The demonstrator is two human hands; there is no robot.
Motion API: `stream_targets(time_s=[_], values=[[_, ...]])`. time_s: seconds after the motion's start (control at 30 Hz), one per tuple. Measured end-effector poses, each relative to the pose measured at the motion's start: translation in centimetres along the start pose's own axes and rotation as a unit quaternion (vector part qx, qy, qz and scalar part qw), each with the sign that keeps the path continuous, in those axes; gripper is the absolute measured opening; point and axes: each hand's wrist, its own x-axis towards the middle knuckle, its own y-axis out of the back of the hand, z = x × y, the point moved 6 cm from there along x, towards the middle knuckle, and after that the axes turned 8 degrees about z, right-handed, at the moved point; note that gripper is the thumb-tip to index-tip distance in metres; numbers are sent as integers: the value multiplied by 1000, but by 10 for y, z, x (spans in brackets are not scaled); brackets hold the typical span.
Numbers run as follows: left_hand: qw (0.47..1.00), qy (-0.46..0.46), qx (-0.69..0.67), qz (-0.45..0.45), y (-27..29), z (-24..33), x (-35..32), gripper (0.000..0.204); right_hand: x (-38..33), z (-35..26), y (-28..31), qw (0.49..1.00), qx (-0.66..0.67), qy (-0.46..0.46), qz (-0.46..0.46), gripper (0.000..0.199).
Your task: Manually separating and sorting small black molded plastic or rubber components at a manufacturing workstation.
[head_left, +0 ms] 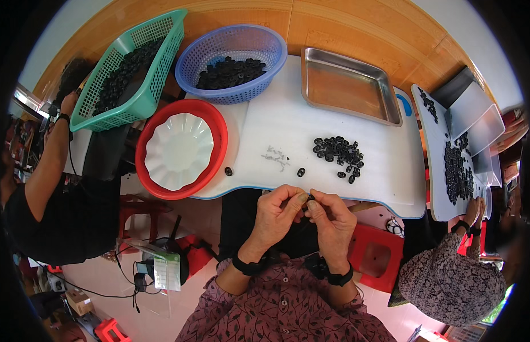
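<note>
In front of my chest, at the near edge of the white table (265,122), my left hand (277,214) and my right hand (332,223) meet with fingertips pinched together. Between them shows a small black piece (310,198), mostly hidden by the fingers. Beyond my hands lies a pile of small black oval pieces with holes (339,151). One loose black oval piece (301,171) sits left of the pile, and another black oval piece (228,171) is farther left. Small clear slivers (274,158) are scattered between them.
A white fluted bowl (179,149) sits in a red basin (140,151) at left. Behind are a blue basket (279,62) and a green basket (156,94) holding black pieces, and a metal tray (353,117). Co-workers sit at both sides; a red stool (364,282) stands at right.
</note>
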Motion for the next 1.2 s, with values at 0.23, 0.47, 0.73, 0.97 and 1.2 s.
stream_targets(time_s=[0.23,0.47,0.73,0.97,1.2], values=[[1000,-15,-13,-7,-1,-1,0,17,-1,1,4,1000,-4,-10,23,21],[998,-58,30,17,-1,4,-1,15,-2,2,4,999,5,-30,34,20],[983,-142,104,46,-2,11,-3,16,-5,0,4,999,4,-32,41,14],[976,-181,108,50,-6,15,-3,13,-2,0,5,999,2,-31,31,12],[998,-47,25,28,-3,0,1,19,-2,-1,0,1000,12,-4,-5,29]])
